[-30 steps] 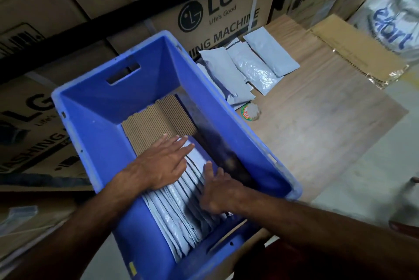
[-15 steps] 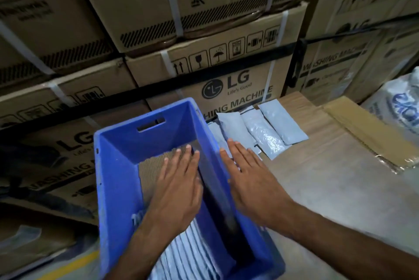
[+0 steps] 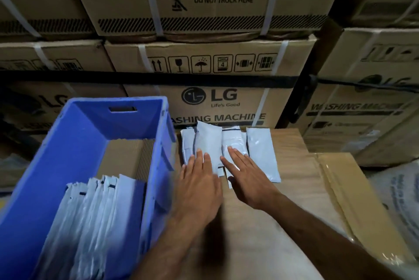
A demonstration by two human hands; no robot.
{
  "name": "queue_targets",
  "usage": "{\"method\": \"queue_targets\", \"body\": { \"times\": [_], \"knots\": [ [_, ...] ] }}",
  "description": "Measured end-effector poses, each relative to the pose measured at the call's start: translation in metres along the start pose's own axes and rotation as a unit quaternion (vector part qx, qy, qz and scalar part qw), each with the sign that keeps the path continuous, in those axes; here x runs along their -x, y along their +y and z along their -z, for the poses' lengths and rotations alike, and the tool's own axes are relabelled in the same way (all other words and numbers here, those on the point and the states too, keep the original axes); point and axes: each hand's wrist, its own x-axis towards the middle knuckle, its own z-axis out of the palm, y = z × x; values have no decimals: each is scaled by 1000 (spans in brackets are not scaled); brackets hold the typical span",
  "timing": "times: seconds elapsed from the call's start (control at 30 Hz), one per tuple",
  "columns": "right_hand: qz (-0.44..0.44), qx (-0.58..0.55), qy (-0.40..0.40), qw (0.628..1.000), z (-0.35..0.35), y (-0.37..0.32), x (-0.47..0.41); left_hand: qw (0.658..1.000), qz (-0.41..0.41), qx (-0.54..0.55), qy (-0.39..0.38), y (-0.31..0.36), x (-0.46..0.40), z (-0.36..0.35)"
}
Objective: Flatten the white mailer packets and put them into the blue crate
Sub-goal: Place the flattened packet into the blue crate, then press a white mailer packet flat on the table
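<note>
From your head camera, four white mailer packets (image 3: 260,155) lie side by side on the wooden table (image 3: 294,189). Your left hand (image 3: 199,180) and right hand (image 3: 247,180) reach over them, fingers straight. The blue crate (image 3: 56,166) holds a row of packets (image 3: 95,223) and corrugated cardboard (image 3: 127,157). Washing-machine boxes (image 3: 217,103) are stacked behind.

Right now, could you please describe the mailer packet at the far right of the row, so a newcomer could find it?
Start at the blue plastic crate. Beside it on the wooden tabletop lies a row of white mailer packets. Yours is the plain flat white packet at the right end, the one neither hand touches.
</note>
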Motion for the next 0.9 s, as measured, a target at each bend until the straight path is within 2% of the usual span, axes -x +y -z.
{"method": "queue_targets", "body": {
  "times": [0.07,0.2,0.43,0.57,0.77,0.9],
  "knots": [
    [11,3,-13,1000,-9,26,-13,999,49,-4,2,9,-12,-45],
    [41,10,-27,999,-29,68,-45,992,119,11,-46,10,-48,-126],
    [115,24,-37,992,-68,96,-115,970,242,21,6,14,-106,-192],
    [126,38,-38,991,-79,92,-140,955,292,-6,54,-5,-123,-215],
    [135,80,-14,987,-79,77,-147,972,216,39,78,-25,-115,-201],
    [131,105,27,985,-64,70,-129,979,160,18,125,-22,-85,-185]
  ]
}}
